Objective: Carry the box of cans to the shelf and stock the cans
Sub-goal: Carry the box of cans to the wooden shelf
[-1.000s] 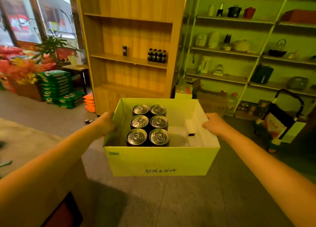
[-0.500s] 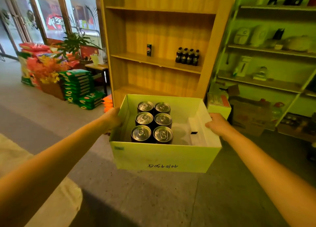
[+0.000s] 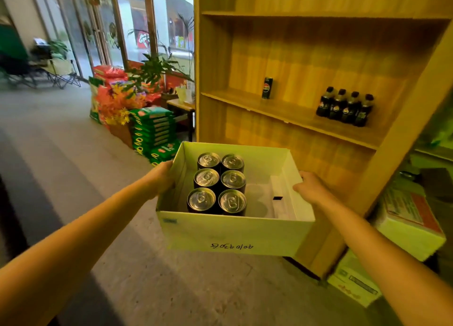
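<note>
An open white cardboard box [image 3: 232,235] hangs in front of me, held by both hands above the floor. Several dark cans [image 3: 220,181] with silver tops stand upright in its left half; the right half holds only a white insert. My left hand [image 3: 163,176] grips the box's left wall from outside, its fingers hidden behind the box. My right hand [image 3: 310,188] holds the right wall, with its thumb over the rim. The wooden shelf unit [image 3: 294,114] rises just beyond the box. One dark can [image 3: 267,87] stands on its middle board.
A group of small dark bottles [image 3: 345,107] stands on the same board at the right. Cardboard cartons [image 3: 404,227] lie on the floor right of the shelf. Stacked green packs [image 3: 153,129], red bags and a potted plant [image 3: 152,70] sit to the left.
The view has swung left and closed in on the wooden shelf, which now fills the upper right. Both hands keep the same hold on the box.
</note>
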